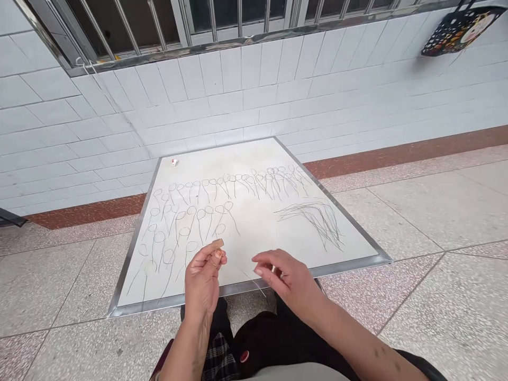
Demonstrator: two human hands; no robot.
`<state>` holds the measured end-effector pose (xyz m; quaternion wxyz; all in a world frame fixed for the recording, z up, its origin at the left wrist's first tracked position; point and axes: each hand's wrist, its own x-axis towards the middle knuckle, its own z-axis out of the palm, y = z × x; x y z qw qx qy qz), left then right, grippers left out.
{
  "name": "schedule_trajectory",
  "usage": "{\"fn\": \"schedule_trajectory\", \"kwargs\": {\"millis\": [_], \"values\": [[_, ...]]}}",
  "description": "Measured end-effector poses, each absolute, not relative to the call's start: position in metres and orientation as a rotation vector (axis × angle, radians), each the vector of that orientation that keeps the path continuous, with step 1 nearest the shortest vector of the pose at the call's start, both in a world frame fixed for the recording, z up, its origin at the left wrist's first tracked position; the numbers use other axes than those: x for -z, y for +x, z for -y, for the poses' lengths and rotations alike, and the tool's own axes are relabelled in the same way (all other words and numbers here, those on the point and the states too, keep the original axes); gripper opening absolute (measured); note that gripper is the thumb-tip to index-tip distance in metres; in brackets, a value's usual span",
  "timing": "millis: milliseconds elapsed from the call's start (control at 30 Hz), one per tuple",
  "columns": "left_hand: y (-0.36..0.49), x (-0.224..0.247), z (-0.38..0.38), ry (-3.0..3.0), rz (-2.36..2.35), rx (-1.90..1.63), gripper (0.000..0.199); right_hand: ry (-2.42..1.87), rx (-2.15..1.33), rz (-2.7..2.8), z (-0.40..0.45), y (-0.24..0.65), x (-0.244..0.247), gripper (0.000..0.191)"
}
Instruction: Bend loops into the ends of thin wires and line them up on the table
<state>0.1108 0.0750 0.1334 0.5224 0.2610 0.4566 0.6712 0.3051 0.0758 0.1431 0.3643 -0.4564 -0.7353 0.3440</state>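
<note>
My left hand [203, 278] is raised over the near edge of the table, thumb and fingertips pinched together. What it pinches, if anything, is too small to make out. A tan wrap [218, 243] covers the tip of its index finger. My right hand [286, 276] hovers to the right, fingers curved, with a gap between thumb and index fingertip. A thin straight wire [254, 281] crosses the table's near edge between the hands. Rows of thin wires with looped ends [200, 214] lie on the table's left side and across its middle.
The white table [254, 227] has a metal rim and stands by a tiled wall [222, 106]. Loose unlooped wires [317, 214] lie in a bunch at its right. A small white-and-red item [174, 162] sits at the far left corner. A patterned bag [456, 37] hangs upper right.
</note>
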Motion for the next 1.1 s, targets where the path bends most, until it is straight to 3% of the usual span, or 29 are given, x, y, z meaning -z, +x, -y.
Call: {"fn": "schedule_trajectory", "kwargs": {"millis": [100,700,900,1100], "values": [[0.116,-0.138,-0.066,0.642,-1.058,-1.595,0.027,-1.093,-0.886,1.918,-0.070,0.281,-0.151,0.009],[0.128,-0.140,-0.027,0.760,-1.118,-1.514,0.042,-1.027,-0.837,1.797,-0.030,0.266,-0.150,0.017],[0.125,-0.115,-0.021,0.834,-1.239,-1.136,0.052,-1.465,-0.952,1.378,-0.088,0.326,-0.107,0.018],[0.114,-0.076,-0.019,0.707,-1.281,-1.126,0.062,-1.827,-0.923,1.286,-0.161,0.402,-0.066,0.019]]}}
